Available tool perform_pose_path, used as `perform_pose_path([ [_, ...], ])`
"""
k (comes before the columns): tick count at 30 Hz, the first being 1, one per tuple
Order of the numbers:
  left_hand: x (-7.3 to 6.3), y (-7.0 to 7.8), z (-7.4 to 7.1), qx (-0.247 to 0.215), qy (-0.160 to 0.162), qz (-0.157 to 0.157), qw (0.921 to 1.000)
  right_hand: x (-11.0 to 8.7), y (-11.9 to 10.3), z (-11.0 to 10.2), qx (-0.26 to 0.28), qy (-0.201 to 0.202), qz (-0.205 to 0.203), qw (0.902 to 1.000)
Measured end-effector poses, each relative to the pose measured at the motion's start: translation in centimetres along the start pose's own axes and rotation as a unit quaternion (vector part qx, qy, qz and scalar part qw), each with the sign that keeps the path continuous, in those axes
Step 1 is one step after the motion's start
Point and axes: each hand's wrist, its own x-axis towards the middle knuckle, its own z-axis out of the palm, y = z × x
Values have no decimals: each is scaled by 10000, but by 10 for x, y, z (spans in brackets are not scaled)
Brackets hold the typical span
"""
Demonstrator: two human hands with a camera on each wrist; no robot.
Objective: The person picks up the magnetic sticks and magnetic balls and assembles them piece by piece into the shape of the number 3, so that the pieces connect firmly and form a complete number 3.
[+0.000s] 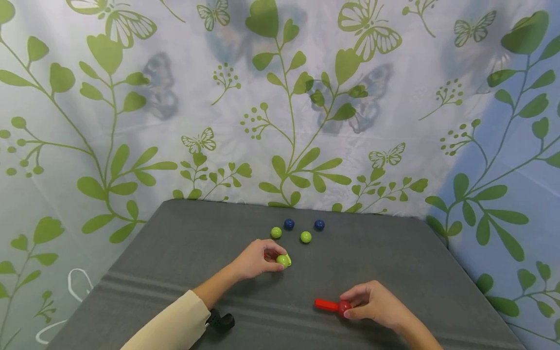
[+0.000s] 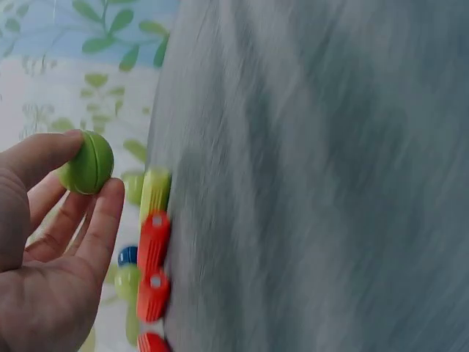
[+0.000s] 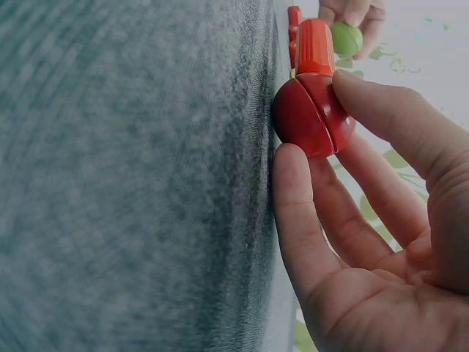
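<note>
My left hand (image 1: 261, 259) pinches a light green ball (image 1: 282, 261) between thumb and fingertips; a seam runs round the ball in the left wrist view. Under and behind that hand lie a yellow-green ridged piece (image 2: 154, 194) and several red ridged pieces (image 2: 154, 242), mostly covered in the head view. Nearer the front, my right hand (image 1: 377, 305) grips a glossy red ball (image 1: 344, 307) between thumb and fingers. This ball also has a seam and sits low at the table surface. Against its left side is a red ridged block (image 1: 326, 305).
Beyond the left hand stand two green balls (image 1: 306, 236) and two dark blue balls (image 1: 319, 224) on the grey table (image 1: 372, 253). A black object (image 1: 221, 322) shows beside the left sleeve. A leaf-and-butterfly patterned curtain (image 1: 210, 97) hangs behind the table.
</note>
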Motion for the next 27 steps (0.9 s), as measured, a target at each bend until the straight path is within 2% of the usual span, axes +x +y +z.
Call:
perform_pose_path([
  [4,-6,9,16,-224,-236,-76,9994,0,-1,0,-12,31,4,10000],
  [8,-12,17,30,-284,-580,-332,9974,1,-1,0,-72,84,12,9999],
  [11,-15,21,39,-294,-719,-496,9957,1,-2,-1,-116,130,18,9998],
  [20,-21,30,60,-158,-635,-645,9958,3,-2,1,-125,149,-49,9998],
  [27,-20,34,71,-259,-586,-715,9954,4,-3,3,-125,142,-119,9997],
])
